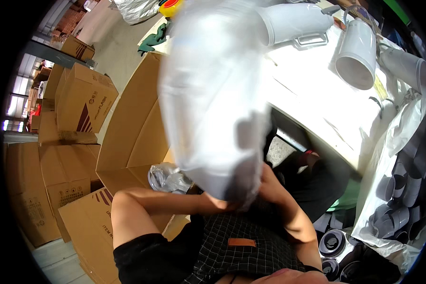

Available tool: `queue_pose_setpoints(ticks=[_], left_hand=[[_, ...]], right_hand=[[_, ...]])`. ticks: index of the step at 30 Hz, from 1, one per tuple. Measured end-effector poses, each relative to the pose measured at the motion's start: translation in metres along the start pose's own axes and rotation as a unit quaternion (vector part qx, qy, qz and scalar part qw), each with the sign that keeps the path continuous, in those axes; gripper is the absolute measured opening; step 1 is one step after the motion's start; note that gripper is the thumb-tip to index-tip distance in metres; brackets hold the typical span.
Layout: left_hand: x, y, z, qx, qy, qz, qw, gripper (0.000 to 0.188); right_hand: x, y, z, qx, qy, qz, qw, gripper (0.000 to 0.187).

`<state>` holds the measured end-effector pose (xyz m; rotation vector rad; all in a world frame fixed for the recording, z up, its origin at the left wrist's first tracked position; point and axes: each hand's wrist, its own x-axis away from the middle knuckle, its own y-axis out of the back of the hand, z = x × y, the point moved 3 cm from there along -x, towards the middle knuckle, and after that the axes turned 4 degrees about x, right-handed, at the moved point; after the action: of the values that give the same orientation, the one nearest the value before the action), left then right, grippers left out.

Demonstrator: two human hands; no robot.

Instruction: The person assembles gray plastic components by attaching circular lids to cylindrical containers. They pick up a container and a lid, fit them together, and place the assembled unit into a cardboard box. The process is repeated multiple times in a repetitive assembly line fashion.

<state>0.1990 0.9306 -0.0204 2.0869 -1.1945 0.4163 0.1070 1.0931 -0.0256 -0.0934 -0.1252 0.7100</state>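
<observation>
Head view: a large translucent white plastic bag [213,94], blurred, stands up in the middle of the picture above the person's chest, its lower end bunched where the left hand [222,201] and the right hand [265,182] meet just beneath it; both hands are largely covered by the film, so whether the fingers pinch it or lie flat cannot be told. Left of the bag is an open cardboard box [132,128] with a crumpled clear bag [168,177] at its lower edge. On the white table [312,94] to the right lie white jugs [357,47], with a sack of dark grey cups [402,189] below them.
</observation>
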Motion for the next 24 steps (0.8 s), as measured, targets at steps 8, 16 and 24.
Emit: queue_pose_setpoints(ticks=[8,16,24], left_hand=[[0.007,0.169,0.015,0.301,0.007,-0.332,0.894,0.051],[-0.196,0.185,0.211,0.774,-0.012,-0.498,0.391,0.042],[-0.219,0.133,0.284,0.657,0.188,-0.477,0.553,0.025]], right_hand=[[-0.017,0.053,-0.01,-0.118,-0.082,-0.099,0.985,0.044],[0.035,0.19,0.004,-0.099,-0.026,-0.466,0.879,0.025],[-0.104,0.358,0.087,-0.264,0.168,-0.561,0.767,0.072]])
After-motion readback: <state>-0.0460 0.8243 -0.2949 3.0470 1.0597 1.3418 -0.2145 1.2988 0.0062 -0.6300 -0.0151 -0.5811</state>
